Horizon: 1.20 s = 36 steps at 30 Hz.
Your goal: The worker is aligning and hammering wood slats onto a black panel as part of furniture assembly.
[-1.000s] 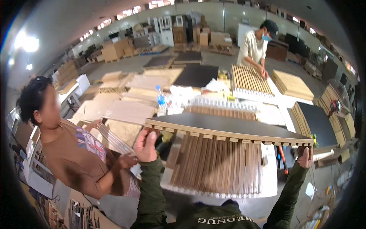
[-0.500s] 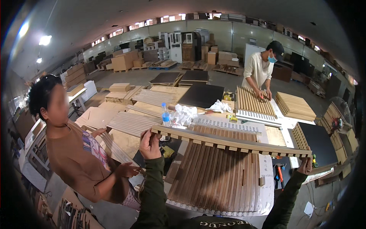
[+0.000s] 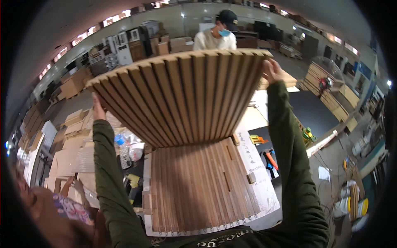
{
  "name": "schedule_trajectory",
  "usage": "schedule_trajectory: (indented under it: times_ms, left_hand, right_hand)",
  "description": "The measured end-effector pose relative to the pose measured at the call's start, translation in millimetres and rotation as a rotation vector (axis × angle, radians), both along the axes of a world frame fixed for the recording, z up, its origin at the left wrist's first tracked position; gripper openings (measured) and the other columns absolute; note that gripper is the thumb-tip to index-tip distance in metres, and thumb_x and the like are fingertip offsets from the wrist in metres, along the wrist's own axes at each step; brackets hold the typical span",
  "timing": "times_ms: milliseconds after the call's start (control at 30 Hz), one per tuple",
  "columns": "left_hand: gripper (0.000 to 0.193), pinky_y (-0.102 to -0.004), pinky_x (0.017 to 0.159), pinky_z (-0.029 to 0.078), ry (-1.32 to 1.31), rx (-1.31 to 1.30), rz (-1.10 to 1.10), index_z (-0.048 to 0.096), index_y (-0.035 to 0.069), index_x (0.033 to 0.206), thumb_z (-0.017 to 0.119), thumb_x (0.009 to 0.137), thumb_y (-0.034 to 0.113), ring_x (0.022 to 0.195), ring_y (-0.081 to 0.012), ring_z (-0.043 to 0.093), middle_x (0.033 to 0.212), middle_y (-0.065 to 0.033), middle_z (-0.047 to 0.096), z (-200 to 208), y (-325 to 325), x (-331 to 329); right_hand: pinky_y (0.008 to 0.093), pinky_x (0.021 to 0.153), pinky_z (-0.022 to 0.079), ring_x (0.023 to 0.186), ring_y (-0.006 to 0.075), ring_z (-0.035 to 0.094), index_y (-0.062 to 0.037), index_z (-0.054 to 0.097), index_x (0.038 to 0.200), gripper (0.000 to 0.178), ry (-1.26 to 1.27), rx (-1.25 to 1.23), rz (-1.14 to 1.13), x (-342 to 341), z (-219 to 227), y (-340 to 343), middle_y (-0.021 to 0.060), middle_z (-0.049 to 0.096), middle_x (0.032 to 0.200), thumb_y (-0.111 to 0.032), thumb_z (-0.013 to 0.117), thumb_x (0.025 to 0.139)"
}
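Note:
A wide slatted wooden panel [image 3: 182,97] stands tilted up in front of me, its ribbed side facing me. My left hand [image 3: 98,108] is closed on its left edge, near the upper corner. At the upper right corner my right hand [image 3: 273,72] grips the other edge. The panel's lower edge is at the far end of a layer of brown wooden slats [image 3: 194,186]; whether it touches them I cannot tell. These slats lie side by side on a white board [image 3: 264,194]. A small wooden block [image 3: 251,178] sits at their right side.
A co-worker in a cap and mask [image 3: 217,35] stands beyond the panel; another person in a brown shirt [image 3: 62,215] is at the lower left. To the right lie a hammer with a red handle [image 3: 271,159] and a black panel [image 3: 308,109]. A plastic bottle [image 3: 120,139] stands at left.
The panel, seen nearly edge-on before, is now raised upright with its ribbed side toward me. Both my hands have moved up and away. The view has turned to the right.

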<state>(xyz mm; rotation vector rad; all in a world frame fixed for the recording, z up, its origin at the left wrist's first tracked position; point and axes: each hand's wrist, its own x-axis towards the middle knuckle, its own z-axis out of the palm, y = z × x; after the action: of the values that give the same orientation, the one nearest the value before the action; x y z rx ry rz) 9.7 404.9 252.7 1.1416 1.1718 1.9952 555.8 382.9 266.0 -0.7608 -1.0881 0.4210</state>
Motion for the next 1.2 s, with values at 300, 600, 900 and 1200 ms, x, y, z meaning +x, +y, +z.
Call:
schedule_trajectory:
  times_ms: [300, 600, 900, 1200]
  left_hand:
    - [0.067, -0.0397, 0.096, 0.022, -0.478, -0.097, -0.286, 0.028, 0.013, 0.126, 0.024, 0.077, 0.059, 0.117, -0.0262, 0.027, 0.130, -0.0059, 0.026, -170, 125, 33]
    - [0.072, -0.0405, 0.097, 0.024, -0.477, -0.154, -0.344, 0.020, 0.012, 0.128, 0.023, 0.076, 0.061, 0.118, -0.0297, 0.025, 0.131, -0.0095, 0.023, -121, 103, 82]
    - [0.055, -0.0330, 0.078, 0.040, 0.586, -0.263, -0.468, 0.041, -0.004, 0.108, 0.033, 0.083, 0.045, 0.091, -0.0270, 0.049, 0.100, -0.0178, 0.048, -193, 58, -12]
    - [0.037, -0.0268, 0.072, 0.038, 0.607, -0.174, -0.900, 0.045, -0.004, 0.103, 0.037, 0.087, 0.029, 0.080, -0.0159, 0.049, 0.093, -0.0089, 0.053, -183, -81, 241]
  right_hand:
    - [0.0316, 0.079, 0.040, 0.089, 0.0242, 0.051, 0.0009, 0.038, 0.116, 0.041, -0.198, -0.376, 0.203, 29, -280, 110, 0.0194, 0.053, 0.097, -0.018, 0.035, 0.079]
    - [0.0325, 0.067, 0.042, 0.073, 0.0253, 0.054, -0.0001, 0.051, 0.090, 0.049, -0.213, -0.715, -0.250, -17, -229, 62, 0.0163, 0.057, 0.075, -0.047, 0.038, 0.081]
    - [0.0289, 0.071, 0.041, 0.072, 0.0188, 0.054, 0.0021, 0.056, 0.091, 0.042, -0.112, -0.768, -0.270, 41, -172, -133, 0.0130, 0.059, 0.082, -0.036, 0.040, 0.083]
    - [0.0240, 0.066, 0.041, 0.071, 0.0102, 0.051, 0.0045, 0.056, 0.087, 0.035, 0.140, -0.849, -0.420, 153, -230, -342, 0.0043, 0.058, 0.076, -0.029, 0.045, 0.083]
